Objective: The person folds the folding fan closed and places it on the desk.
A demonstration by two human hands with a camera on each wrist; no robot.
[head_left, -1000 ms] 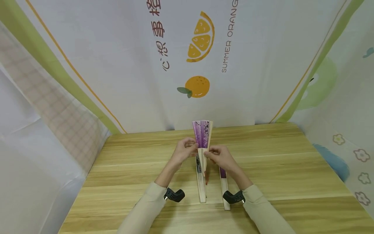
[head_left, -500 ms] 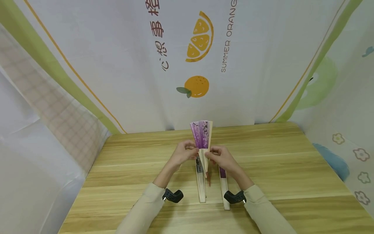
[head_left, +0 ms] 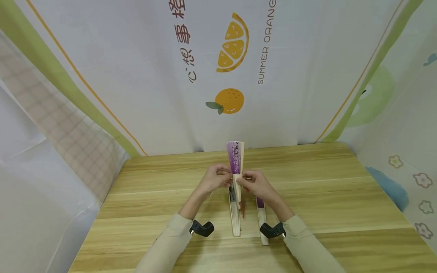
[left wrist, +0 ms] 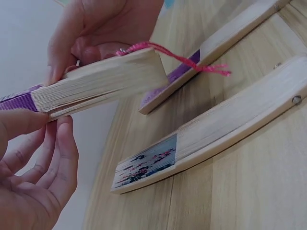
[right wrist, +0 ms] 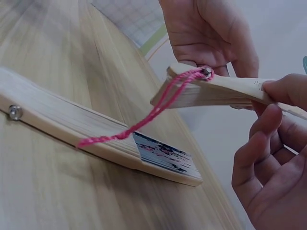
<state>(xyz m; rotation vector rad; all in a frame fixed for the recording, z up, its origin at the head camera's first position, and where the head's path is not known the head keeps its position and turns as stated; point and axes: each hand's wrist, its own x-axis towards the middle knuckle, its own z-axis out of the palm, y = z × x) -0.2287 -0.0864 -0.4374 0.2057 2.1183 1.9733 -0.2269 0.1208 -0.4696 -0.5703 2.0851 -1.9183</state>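
Note:
My left hand (head_left: 216, 179) and right hand (head_left: 257, 184) hold one purple folding fan (head_left: 235, 157) upright above the table, nearly closed. In the left wrist view, the left thumb and fingers pinch the fan's ribs (left wrist: 91, 91) near the purple paper. The right thumb presses the outer rib, with fingers curled behind, in the right wrist view. A pink tassel cord (right wrist: 160, 105) hangs from the rivet end. Below lies a folded fan with blue-grey floral paper (left wrist: 148, 165). Another folded purple fan (head_left: 262, 223) rests to its right, partly hidden by the right hand.
The wooden table (head_left: 153, 227) extends around both hands. A white cloth (head_left: 280, 113) with orange prints hangs along the back edge, and more cloth hangs at both sides. Black wrist cameras (head_left: 203, 228) sit on both sleeves.
The held fan spread slightly to the left, then folded narrower between the hands. Its tassel swung a little. Both hands stayed nearly in place, and the two fans on the table did not move.

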